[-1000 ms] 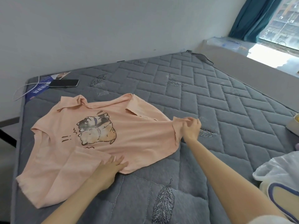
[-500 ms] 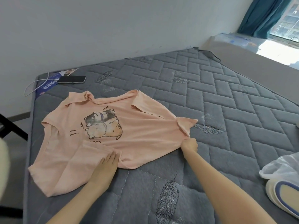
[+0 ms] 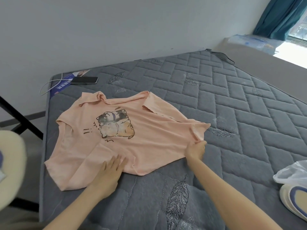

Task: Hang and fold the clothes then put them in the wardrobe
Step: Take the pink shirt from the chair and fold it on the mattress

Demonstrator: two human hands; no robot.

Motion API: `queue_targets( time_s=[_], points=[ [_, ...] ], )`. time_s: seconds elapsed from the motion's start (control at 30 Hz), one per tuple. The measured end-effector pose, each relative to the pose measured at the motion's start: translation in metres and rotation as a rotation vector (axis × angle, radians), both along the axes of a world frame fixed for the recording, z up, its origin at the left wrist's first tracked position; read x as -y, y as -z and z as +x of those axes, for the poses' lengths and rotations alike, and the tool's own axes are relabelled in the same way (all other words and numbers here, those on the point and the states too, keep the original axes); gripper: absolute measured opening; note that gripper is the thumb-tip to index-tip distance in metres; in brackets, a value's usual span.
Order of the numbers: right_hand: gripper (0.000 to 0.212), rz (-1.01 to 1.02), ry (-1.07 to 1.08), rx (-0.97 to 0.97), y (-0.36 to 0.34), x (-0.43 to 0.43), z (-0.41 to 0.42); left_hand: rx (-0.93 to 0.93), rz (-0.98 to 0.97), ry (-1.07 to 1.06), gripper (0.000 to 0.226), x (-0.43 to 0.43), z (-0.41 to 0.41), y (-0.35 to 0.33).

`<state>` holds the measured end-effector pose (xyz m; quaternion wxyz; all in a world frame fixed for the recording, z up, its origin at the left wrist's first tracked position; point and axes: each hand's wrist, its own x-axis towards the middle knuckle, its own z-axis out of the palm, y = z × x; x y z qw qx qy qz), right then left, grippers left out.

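I see the peach T-shirt (image 3: 149, 138) lying flat on the grey quilted mattress (image 3: 240, 100), print side up, towards the left half of the bed. Its neckline points away from me, towards the wall and the phone (image 3: 84, 80), and the hem lies nearest me, so the long axis runs from far to near with a slight lean. The cat print (image 3: 115, 124) sits near the middle of the chest. A flap of cloth at the near left is doubled over the body.

The left grip (image 3: 111, 170) rests flat on the near edge of the shirt, fingers straight and spread apart, pressing the fabric down. The right grip (image 3: 196, 150) has its fingers curled, pinching the right-hand corner of the shirt, which is drawn into a ridge there.

At the right edge of the bed lies a thin white plastic bag (image 3: 292, 173); I cannot tell what is inside it. A white cable (image 3: 48, 85) trails beside the phone.
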<state>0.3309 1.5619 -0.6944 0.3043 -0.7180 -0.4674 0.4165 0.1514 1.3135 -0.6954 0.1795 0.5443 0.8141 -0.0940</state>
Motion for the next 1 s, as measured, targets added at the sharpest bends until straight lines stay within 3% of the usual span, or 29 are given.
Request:
queue_targets(
  time_s=[0.1,0.23,0.4,0.53,0.67,1.0],
  points=[
    [0.013,0.039,-0.478,-0.062,-0.003,0.037,-0.031,-0.059,-0.011,-0.073,0.084,0.021,-0.013,0.001],
    [0.015,0.080,-1.102,-0.003,-0.005,0.095,-0.067,-0.121,-0.002,-0.157,0.076,0.045,-0.029,0.000],
    [0.041,0.521,-1.625,0.437,0.006,0.139,-0.083,-0.144,0.027,-0.161,0.069,0.060,-0.036,0.002],
    [0.037,0.781,-1.677,0.778,0.009,0.152,-0.085,-0.171,-0.014,-0.144,0.066,0.071,-0.041,0.002],
    [0.033,0.834,-1.739,0.806,0.001,0.146,-0.087,-0.134,-0.024,-0.116,0.068,0.083,-0.047,-0.003],
    [0.027,0.612,-1.896,0.892,-0.002,0.144,-0.084,-0.053,-0.162,-0.159,0.077,0.093,-0.034,0.008]
  ],
)
